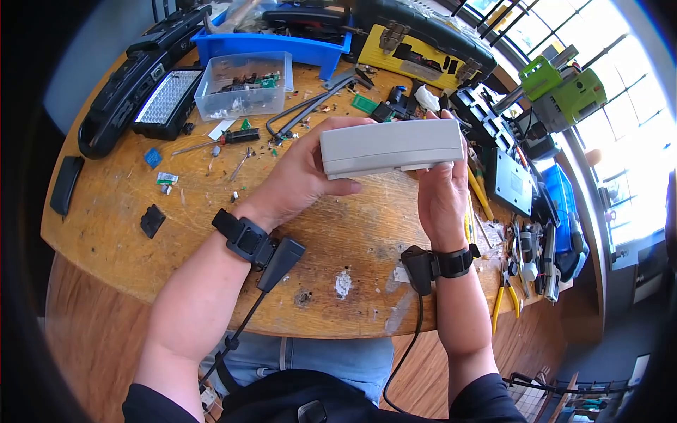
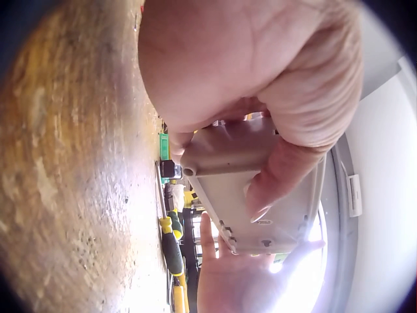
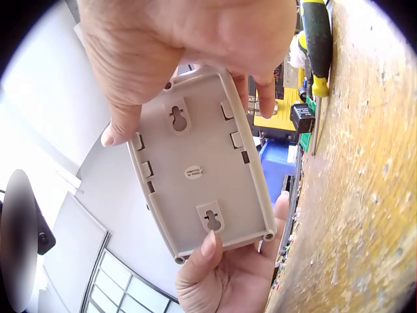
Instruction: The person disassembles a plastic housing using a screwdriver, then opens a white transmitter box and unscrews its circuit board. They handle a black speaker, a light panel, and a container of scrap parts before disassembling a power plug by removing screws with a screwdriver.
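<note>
The left hand (image 1: 300,173) and right hand (image 1: 443,194) grip the ends of a grey plastic case (image 1: 391,146), up over the wooden bench (image 1: 338,240). Some fingers hide behind it. The back's tiny label (image 3: 193,172) is too small to read.

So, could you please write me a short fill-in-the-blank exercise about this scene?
1. The left hand and the right hand hold a pale casing whose recessed face has keyhole slots numbering ____.
2. The tray just behind the clear bin is coloured ____.
3. The pliers at the right of the wooden table have handles coloured ____.

Missing words: two; blue; yellow.
</note>
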The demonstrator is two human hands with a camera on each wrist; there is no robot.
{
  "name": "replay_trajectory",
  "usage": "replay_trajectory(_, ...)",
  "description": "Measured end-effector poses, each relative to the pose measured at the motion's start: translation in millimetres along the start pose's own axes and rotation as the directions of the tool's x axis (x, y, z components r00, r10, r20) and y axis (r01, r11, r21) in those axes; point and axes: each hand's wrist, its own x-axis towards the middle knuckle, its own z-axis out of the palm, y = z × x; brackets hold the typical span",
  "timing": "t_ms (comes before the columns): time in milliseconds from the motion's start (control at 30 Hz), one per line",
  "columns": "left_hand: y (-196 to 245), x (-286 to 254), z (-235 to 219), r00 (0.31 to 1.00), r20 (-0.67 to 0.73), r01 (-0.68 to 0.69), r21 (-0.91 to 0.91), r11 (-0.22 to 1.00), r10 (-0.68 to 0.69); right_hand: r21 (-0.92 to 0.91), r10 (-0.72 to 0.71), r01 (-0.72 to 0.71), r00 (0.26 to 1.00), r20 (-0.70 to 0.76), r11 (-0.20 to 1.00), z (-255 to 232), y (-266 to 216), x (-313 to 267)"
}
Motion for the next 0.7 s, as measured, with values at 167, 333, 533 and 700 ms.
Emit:
replay_trajectory(167,-1.5,0.7,-2.9,0.999,0.011,0.039,-0.037,0.999,-0.039,-0.004,0.010,-0.010,1.000,0.005,1.000,-3.0,-0.2,-0.1)
replay_trajectory(333,-2.8,0.7,-4.0,1.000,0.016,0.020,-0.068,0.997,-0.019,-0.026,-0.026,0.026,1.000,0.011,0.999,-3.1,0.7,-0.9)
replay_trajectory(533,-3.0,0.6,-4.0,1.000,0.019,0.005,-0.079,0.997,-0.004,-0.035,-0.038,0.039,0.999,0.017,0.999,-1.7,-0.2,-0.5)
replay_trajectory(700,-3.2,0.5,-3.6,1.000,0.014,-0.006,-0.078,0.997,0.007,-0.068,-0.048,0.049,0.999,0.011,0.996,0.4,-3.6,-2.0)
